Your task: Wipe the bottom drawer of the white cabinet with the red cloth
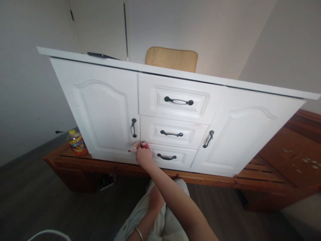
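My right hand [144, 156] is closed on a bunched pink, white and red cloth [135, 147]. It presses the cloth to the front of a white cabinet [107, 113], at the seam between the left door and the bottom drawer. The bottom drawer's dark handle [167, 157] is just to the right of this hand. My left hand [156, 198] rests low on my lap, partly behind my right forearm, and its fingers are hidden. On the left door, another dark handle [133, 128] sits above the cloth.
The cabinet stands on a brown wooden bench [120, 167]. A yellow-capped bottle [76, 143] stands on the bench at left. A dark flat object [100, 55] lies on the cabinet top. Behind it shows a tan chair back [172, 58]. A white cable [50, 231] is at lower left.
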`<state>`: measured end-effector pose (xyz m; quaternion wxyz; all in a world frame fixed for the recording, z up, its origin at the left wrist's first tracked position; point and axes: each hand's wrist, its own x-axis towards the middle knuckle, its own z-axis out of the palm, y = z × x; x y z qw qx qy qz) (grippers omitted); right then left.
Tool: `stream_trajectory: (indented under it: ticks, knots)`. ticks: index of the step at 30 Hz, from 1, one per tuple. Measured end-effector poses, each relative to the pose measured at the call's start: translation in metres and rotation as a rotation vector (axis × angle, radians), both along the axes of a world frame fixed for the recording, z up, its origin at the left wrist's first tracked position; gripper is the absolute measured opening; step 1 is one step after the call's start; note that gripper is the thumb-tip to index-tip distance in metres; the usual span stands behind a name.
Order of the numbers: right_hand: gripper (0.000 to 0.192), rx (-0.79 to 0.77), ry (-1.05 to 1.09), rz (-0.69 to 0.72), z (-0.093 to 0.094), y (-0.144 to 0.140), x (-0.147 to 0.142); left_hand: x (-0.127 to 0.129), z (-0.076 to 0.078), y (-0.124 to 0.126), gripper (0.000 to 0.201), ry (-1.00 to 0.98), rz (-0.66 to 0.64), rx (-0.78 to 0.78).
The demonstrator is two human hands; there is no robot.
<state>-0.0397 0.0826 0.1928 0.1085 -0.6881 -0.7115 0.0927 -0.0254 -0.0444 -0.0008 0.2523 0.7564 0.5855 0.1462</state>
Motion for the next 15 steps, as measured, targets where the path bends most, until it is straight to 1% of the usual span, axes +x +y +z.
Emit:
stream_trajectory:
  ticks: [3, 6, 10, 15]
  knots:
    - [0.052, 0.015, 0.000, 0.018, -0.002, 0.001, -0.003, -0.001, 0.000, -0.001, 0.040, 0.008, 0.013, -0.008]
    - [0.051, 0.037, -0.013, 0.030, -0.004, -0.005, 0.012, 0.004, 0.000, 0.002, 0.038, 0.011, 0.000, 0.025]
    - [0.061, 0.047, -0.058, 0.000, -0.008, -0.021, 0.049, 0.012, -0.004, 0.006, 0.034, 0.008, -0.035, 0.094]
    - [0.064, 0.022, -0.114, -0.105, -0.011, -0.052, 0.110, 0.015, -0.010, 0.006, 0.036, 0.022, -0.053, 0.163]
